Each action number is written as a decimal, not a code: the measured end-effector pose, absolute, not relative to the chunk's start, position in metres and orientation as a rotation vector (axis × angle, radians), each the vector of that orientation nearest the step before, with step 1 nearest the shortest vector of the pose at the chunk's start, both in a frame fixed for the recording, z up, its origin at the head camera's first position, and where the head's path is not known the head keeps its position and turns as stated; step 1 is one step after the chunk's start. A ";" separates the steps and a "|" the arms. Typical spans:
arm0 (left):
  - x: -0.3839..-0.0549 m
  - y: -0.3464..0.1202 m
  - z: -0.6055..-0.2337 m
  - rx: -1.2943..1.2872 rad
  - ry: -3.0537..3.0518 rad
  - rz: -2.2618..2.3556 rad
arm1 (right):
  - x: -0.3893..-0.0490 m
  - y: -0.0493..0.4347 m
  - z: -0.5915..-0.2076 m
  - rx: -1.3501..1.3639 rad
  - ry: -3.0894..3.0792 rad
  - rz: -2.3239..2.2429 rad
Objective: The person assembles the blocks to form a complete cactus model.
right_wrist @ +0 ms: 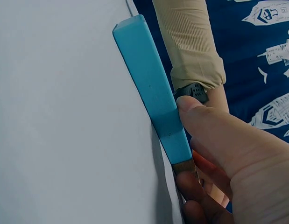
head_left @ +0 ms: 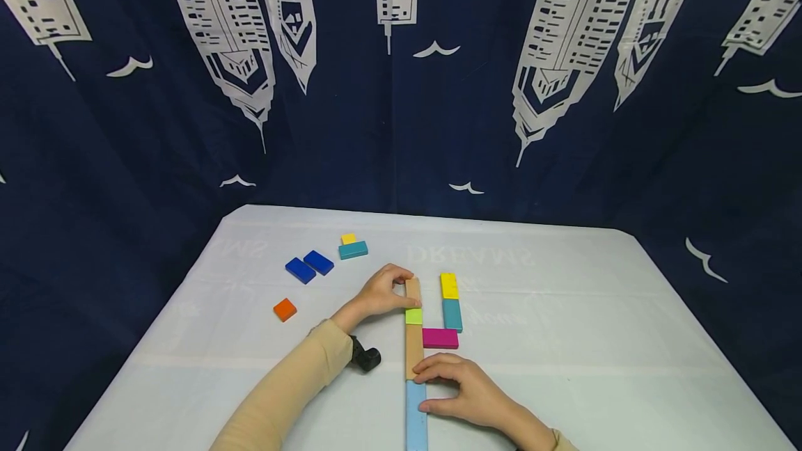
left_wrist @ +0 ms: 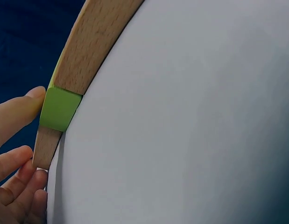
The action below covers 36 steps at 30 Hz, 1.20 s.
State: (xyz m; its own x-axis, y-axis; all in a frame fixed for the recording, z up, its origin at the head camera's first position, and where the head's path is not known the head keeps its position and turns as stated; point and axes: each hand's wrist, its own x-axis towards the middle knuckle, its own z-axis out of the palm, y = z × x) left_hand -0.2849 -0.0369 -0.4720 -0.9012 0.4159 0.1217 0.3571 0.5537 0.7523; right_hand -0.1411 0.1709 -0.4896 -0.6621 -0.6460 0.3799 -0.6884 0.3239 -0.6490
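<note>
Light-blue block (head_left: 416, 426), row's near end, on counter (head_left: 564, 339). Right hand (head_left: 466, 392): bent fingers at its joint with longer wooden block (head_left: 414, 346); grip, cannot tell. Lime block (head_left: 413, 317), next. Left hand (head_left: 379, 294): pinching shorter wooden block (head_left: 412, 289), far end. Advised: light, even pressure, joints flush.

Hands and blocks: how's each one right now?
Left hand, holding
Short tan wooden block, held, in line
Small lime green block, in line
Long tan wooden block, touched, in line
Right hand, touching
Long light blue block, touched, in line
Magenta rectangular block, crosswise
Right yellow block, untouched
Right teal block, untouched
Left yellow block, untouched
Left teal block, untouched
Left dark blue block, untouched
Right dark blue block, untouched
Small orange block, untouched
</note>
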 end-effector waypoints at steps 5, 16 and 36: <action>-0.285 -0.037 -0.472 0.680 2.690 1.305 | -0.141 0.171 -0.491 1.281 -2.490 1.264; -0.290 -0.041 -0.480 0.706 2.624 1.406 | -0.141 0.171 -0.489 1.239 -2.550 1.262; -0.287 -0.043 -0.479 0.692 2.588 1.420 | -0.142 0.172 -0.491 1.237 -2.562 1.281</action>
State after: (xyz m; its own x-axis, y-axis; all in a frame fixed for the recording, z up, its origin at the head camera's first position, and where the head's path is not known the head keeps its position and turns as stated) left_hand -0.2874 -0.0428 -0.4792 -0.8902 0.4395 0.1198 0.3372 0.4589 0.8220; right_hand -0.1422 0.1716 -0.4909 -0.6853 -0.6422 0.3434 -0.6601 0.3485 -0.6655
